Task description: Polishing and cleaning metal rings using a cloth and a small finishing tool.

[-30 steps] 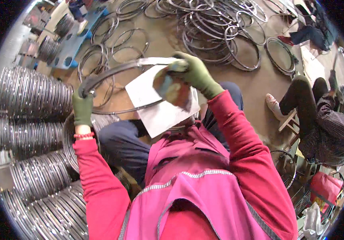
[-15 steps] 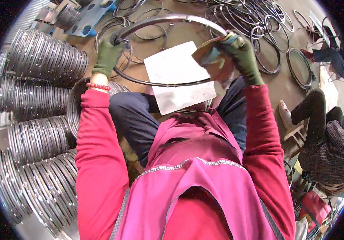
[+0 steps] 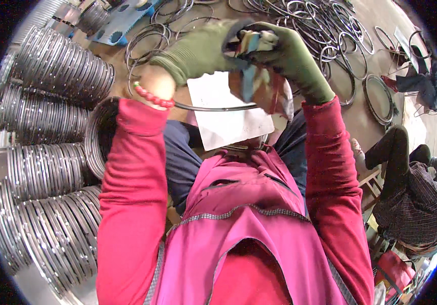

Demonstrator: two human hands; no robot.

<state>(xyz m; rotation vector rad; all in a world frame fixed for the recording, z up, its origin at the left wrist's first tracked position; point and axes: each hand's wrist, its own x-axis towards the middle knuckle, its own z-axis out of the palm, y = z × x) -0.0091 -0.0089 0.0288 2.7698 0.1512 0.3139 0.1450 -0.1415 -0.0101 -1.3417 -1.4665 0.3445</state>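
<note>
Both my hands, in green gloves, are close together above my lap at the top middle of the head view. My left hand (image 3: pixel 206 48) has its fingers curled at the far side of a dark wheel rim (image 3: pixel 218 108), whose near arc shows below. My right hand (image 3: pixel 294 58) grips a multicoloured rag (image 3: pixel 264 86), which hangs down and lies against the rim beside the left fingers. Most of the rim's far arc is hidden behind the gloves. Under the rim, a white sheet (image 3: pixel 213 127) lies across my knees.
Tall stacks of metal rims (image 3: pixel 61 66) stand along the left. Loose rims (image 3: pixel 305 30) are heaped on the floor ahead, near a blue pallet (image 3: pixel 122 23). At the right another person (image 3: pixel 406 198) sits on a low wooden stool.
My left hand has moved right along the rim, from its left side to next to my right hand. The right hand has shifted slightly left and toward me, still with the rag.
</note>
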